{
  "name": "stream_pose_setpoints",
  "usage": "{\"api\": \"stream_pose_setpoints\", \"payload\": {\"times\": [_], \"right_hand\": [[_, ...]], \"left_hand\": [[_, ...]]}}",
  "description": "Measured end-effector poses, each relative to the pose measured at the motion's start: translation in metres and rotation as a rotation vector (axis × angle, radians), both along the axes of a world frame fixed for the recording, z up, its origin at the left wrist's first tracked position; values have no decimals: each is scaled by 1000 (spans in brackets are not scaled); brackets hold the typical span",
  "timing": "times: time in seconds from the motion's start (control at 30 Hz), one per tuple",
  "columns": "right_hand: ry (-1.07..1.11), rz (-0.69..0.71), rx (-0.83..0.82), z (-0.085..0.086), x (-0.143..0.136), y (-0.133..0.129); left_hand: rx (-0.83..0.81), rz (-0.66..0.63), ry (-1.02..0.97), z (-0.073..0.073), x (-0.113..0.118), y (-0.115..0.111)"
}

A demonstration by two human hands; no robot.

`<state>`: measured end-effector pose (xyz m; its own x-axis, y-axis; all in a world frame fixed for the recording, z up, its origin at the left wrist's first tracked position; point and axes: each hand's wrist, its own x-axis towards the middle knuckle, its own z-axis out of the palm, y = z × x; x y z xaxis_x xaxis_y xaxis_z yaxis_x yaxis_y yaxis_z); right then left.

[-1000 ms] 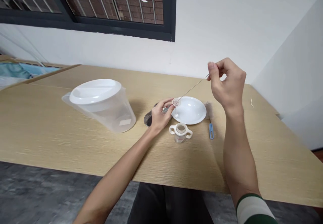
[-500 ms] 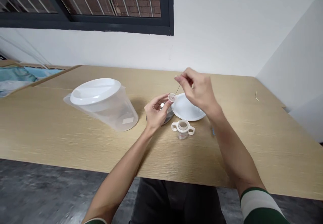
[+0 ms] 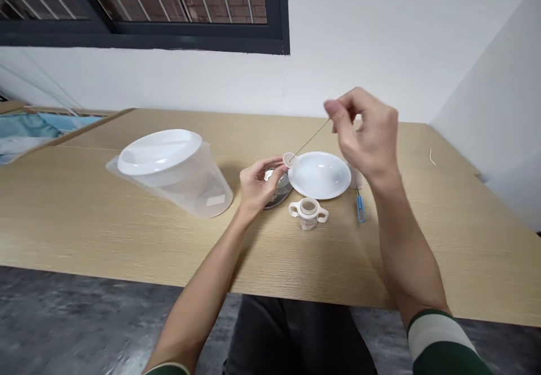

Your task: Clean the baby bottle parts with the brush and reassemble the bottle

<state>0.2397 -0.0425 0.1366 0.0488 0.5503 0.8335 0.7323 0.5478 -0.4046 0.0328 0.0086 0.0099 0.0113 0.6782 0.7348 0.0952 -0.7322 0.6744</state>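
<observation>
My left hand (image 3: 258,186) is closed on a small round translucent piece (image 3: 290,160), pinching its edge between thumb and fingers. Up and to the right, my right hand (image 3: 369,133) pinches the end of a thin dark strand (image 3: 311,137). The strand stretches in a straight line down to the round piece; I cannot tell whether it is thread or wire. Just below stands a small clear cup with two cream handles (image 3: 308,222), upright. Behind my left hand lies a dark round dish with clear items (image 3: 281,195), partly hidden.
A white oval bowl (image 3: 320,175) stands behind the handled cup. A blue-handled tool (image 3: 360,209) lies near my right forearm. On the left a translucent lidded pitcher (image 3: 177,178) leans in view. A thin pale strip (image 3: 431,157) lies far right.
My right hand has moved up and to the right, and more of the strand now shows between it and the round piece. My left hand has hardly moved. The blue-handled tool is now uncovered.
</observation>
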Motion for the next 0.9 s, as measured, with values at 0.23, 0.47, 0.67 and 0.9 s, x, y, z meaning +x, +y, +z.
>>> {"api": "stream_pose_setpoints", "payload": {"times": [0.23,0.47,0.67,0.9], "right_hand": [[142,-118,262,20,24,-24],[96,-108,171,11,7,-15],[59,-83,92,4,4,-8],[-42,46,26,-6,-18,-3]], "left_hand": [[-71,28,-21,-7,-10,14],[-49,21,-45,-2,-9,8],[-34,-4,-43,-7,-5,7],[-28,37,-78,-6,-3,6]]}}
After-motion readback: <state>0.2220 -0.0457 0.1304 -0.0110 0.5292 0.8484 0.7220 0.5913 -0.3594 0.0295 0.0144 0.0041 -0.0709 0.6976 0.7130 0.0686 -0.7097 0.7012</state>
